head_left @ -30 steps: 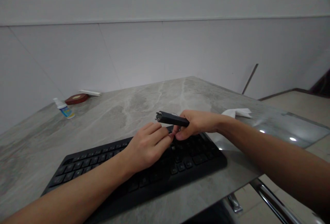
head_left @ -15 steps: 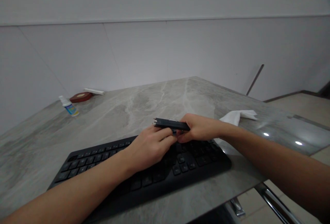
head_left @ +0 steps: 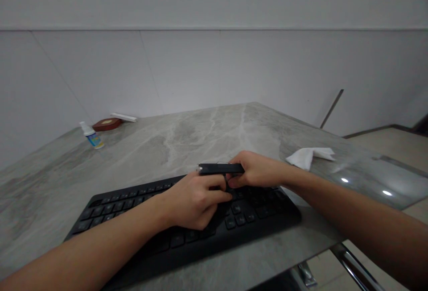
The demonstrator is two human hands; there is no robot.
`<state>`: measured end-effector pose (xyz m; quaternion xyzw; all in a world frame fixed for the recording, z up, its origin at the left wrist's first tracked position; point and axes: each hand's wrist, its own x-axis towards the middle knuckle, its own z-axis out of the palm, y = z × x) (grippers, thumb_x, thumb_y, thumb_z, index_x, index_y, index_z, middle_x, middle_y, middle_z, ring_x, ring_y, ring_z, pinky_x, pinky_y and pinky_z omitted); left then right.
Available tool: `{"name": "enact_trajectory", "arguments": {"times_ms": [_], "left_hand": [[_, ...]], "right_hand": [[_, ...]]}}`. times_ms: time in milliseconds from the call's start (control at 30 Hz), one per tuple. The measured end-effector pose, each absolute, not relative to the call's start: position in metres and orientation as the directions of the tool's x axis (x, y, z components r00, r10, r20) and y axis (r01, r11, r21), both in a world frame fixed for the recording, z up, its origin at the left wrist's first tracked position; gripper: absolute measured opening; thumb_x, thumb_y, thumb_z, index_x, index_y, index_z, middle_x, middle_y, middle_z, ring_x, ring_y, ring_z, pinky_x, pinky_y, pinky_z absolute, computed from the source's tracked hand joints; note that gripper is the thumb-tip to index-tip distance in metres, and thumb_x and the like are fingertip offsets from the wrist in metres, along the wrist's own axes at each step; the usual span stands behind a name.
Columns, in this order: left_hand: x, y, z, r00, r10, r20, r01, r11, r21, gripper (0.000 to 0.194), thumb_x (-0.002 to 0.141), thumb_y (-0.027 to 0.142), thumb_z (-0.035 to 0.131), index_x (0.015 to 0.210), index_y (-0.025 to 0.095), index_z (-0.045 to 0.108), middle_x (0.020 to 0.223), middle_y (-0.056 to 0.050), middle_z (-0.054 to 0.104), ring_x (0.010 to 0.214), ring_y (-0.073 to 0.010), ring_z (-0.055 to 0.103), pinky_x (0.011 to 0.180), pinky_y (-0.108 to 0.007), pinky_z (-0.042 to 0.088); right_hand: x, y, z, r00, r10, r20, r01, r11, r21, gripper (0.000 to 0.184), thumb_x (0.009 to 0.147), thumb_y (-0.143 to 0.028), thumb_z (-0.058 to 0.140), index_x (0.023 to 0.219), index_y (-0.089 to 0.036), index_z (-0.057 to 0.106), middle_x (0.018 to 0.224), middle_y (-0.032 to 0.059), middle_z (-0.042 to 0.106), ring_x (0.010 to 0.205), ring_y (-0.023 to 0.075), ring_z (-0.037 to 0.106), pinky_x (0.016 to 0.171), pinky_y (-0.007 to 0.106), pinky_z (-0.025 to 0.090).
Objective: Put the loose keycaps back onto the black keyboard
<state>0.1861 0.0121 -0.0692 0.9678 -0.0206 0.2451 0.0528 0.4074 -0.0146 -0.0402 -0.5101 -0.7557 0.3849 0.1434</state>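
Note:
A black keyboard (head_left: 247, 226) lies on the marbled table below both hands. My right hand (head_left: 254, 170) is closed around one end of a slim black bar-shaped tool (head_left: 217, 169) with a small metallic tip on its left end. A thin wire-like loop shows along its top; its exact kind I cannot make out. My left hand (head_left: 197, 199) rests low over the middle of the keys, just under the tool. Its index finger points right onto the keys, apart from a bent finger close to the tool. The left thumb is mostly hidden, and nothing shows in that hand.
A white crumpled cloth (head_left: 309, 156) lies right of the keyboard. At the back left stand a small spray bottle (head_left: 92, 136), a reddish-brown flat object (head_left: 107, 124) and a white strip (head_left: 123, 117). A metal chair frame (head_left: 357, 268) sits below the table's front edge.
My left index finger has come away from the fingers by the tool and now reaches down toward the keys. The tool sits slightly lower and more level. The view has shifted a little.

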Motion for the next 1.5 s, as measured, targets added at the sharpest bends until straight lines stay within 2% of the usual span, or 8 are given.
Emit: {"name": "enact_trajectory", "arguments": {"times_ms": [200, 467, 733, 900, 1033, 1233, 1367, 1500], "left_hand": [[0.187, 0.012, -0.068, 0.833, 0.01, 0.554, -0.01, -0.999, 0.032, 0.036, 0.084, 0.0, 0.041, 0.103, 0.011, 0.07, 0.096, -0.009, 0.072, 0.085, -0.0199, 0.07, 0.073, -0.034, 0.061], [0.188, 0.015, -0.069, 0.783, 0.004, 0.622, -0.02, -0.999, 0.032, 0.035, 0.083, -0.002, 0.042, 0.101, 0.011, 0.069, 0.088, -0.009, 0.07, 0.081, -0.0188, 0.066, 0.074, -0.033, 0.061], [0.186, 0.014, -0.07, 0.898, 0.026, 0.439, -0.017, -0.995, 0.094, 0.04, 0.083, 0.0, 0.041, 0.102, 0.015, 0.073, 0.094, -0.008, 0.068, 0.077, -0.0173, 0.067, 0.069, -0.03, 0.06], [0.187, 0.014, -0.07, 0.842, 0.014, 0.539, -0.036, -0.996, 0.082, 0.037, 0.086, 0.0, 0.041, 0.104, 0.013, 0.07, 0.095, -0.009, 0.071, 0.087, -0.0196, 0.068, 0.08, -0.035, 0.061], [0.188, 0.014, -0.069, 0.789, 0.035, 0.614, -0.029, -0.995, 0.093, 0.036, 0.086, -0.001, 0.04, 0.105, 0.012, 0.068, 0.092, -0.009, 0.07, 0.084, -0.019, 0.067, 0.074, -0.033, 0.061], [0.186, 0.015, -0.071, 0.852, 0.033, 0.522, -0.003, -0.998, 0.068, 0.039, 0.083, -0.001, 0.04, 0.102, 0.014, 0.071, 0.092, -0.007, 0.07, 0.079, -0.017, 0.067, 0.072, -0.031, 0.06], [0.185, 0.014, -0.072, 0.876, 0.031, 0.482, 0.001, -0.998, 0.062, 0.042, 0.081, -0.001, 0.041, 0.105, 0.015, 0.072, 0.095, -0.007, 0.069, 0.081, -0.0171, 0.067, 0.073, -0.031, 0.06], [0.185, 0.014, -0.071, 0.881, 0.029, 0.473, 0.0, -0.998, 0.061, 0.043, 0.081, -0.001, 0.041, 0.106, 0.014, 0.073, 0.093, -0.008, 0.068, 0.077, -0.0181, 0.067, 0.069, -0.031, 0.06]], "right_hand": [[0.41, -0.014, -0.041, -0.452, 0.877, -0.162, 0.591, 0.158, -0.791, 0.006, 0.069, -0.02, 0.066, 0.071, -0.015, 0.068, 0.065, -0.0033, 0.057, 0.063, 0.0109, 0.048, 0.059, 0.023, 0.035], [0.406, -0.017, -0.042, -0.333, 0.909, -0.251, 0.596, -0.004, -0.803, 0.007, 0.066, -0.022, 0.067, 0.067, -0.014, 0.068, 0.062, -0.0035, 0.055, 0.061, 0.0107, 0.045, 0.059, 0.024, 0.032], [0.402, -0.02, -0.04, -0.309, 0.93, -0.202, 0.711, 0.085, -0.698, 0.01, 0.07, -0.024, 0.064, 0.069, -0.015, 0.068, 0.061, -0.0033, 0.054, 0.057, 0.0107, 0.044, 0.054, 0.025, 0.03], [0.401, -0.019, -0.038, -0.288, 0.922, -0.258, 0.65, -0.01, -0.76, 0.008, 0.065, -0.022, 0.063, 0.062, -0.015, 0.063, 0.058, -0.0041, 0.048, 0.055, 0.0097, 0.038, 0.054, 0.025, 0.027], [0.402, -0.019, -0.039, -0.301, 0.922, -0.245, 0.601, -0.016, -0.799, 0.012, 0.064, -0.023, 0.061, 0.056, -0.016, 0.055, 0.056, -0.0052, 0.041, 0.055, 0.0091, 0.032, 0.053, 0.025, 0.023], [0.4, -0.021, -0.037, -0.259, 0.929, -0.263, 0.731, 0.011, -0.682, 0.01, 0.068, -0.024, 0.062, 0.062, -0.016, 0.06, 0.057, -0.0042, 0.047, 0.054, 0.01, 0.039, 0.051, 0.025, 0.026], [0.399, -0.022, -0.036, -0.298, 0.931, -0.211, 0.736, 0.083, -0.672, 0.01, 0.071, -0.025, 0.063, 0.07, -0.015, 0.066, 0.062, -0.0026, 0.054, 0.058, 0.011, 0.045, 0.053, 0.023, 0.031], [0.399, -0.023, -0.037, -0.288, 0.935, -0.209, 0.762, 0.092, -0.641, 0.011, 0.073, -0.024, 0.064, 0.069, -0.014, 0.066, 0.062, -0.0022, 0.054, 0.058, 0.011, 0.046, 0.051, 0.023, 0.031]]}}
